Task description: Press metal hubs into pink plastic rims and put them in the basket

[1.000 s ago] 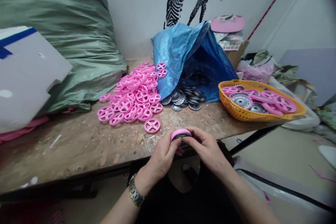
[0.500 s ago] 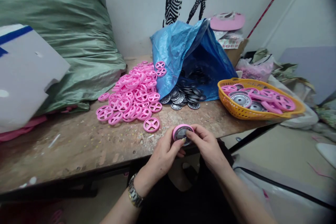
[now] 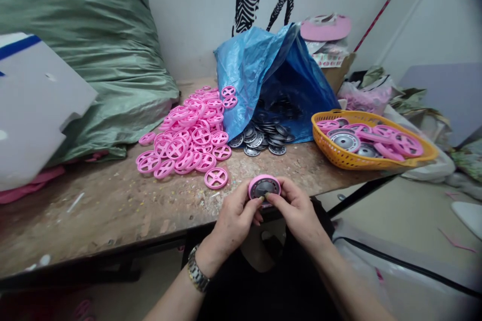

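Between my two hands, at the table's front edge, is a pink toy wheel [image 3: 264, 179] with a grey hubcap disc [image 3: 261, 188] set in its face. My left hand [image 3: 237, 213] grips the wheel from the left, its thumb on the disc's near edge. From the right, my right hand [image 3: 297, 208] grips it too, with the thumb pressing on the disc beside the left thumb. The fingers beneath the wheel are partly hidden. Beyond my hands lies a loose pink spoked wheel [image 3: 216, 178], in front of a heap of pink wheels [image 3: 176, 149].
Grey discs [image 3: 259, 138] spill from an open blue plastic bag [image 3: 244, 75]. At right, a yellow basket [image 3: 339, 161] holds pink wheels and wheels with grey discs. A green sack [image 3: 113, 60] and a white board [image 3: 37, 105] stand at left on the worn wooden table [image 3: 124, 205].
Both thumbs have shifted toward the near edge of the grey disc, showing more of its face. The wheel stays in both hands, and the view has shifted slightly.
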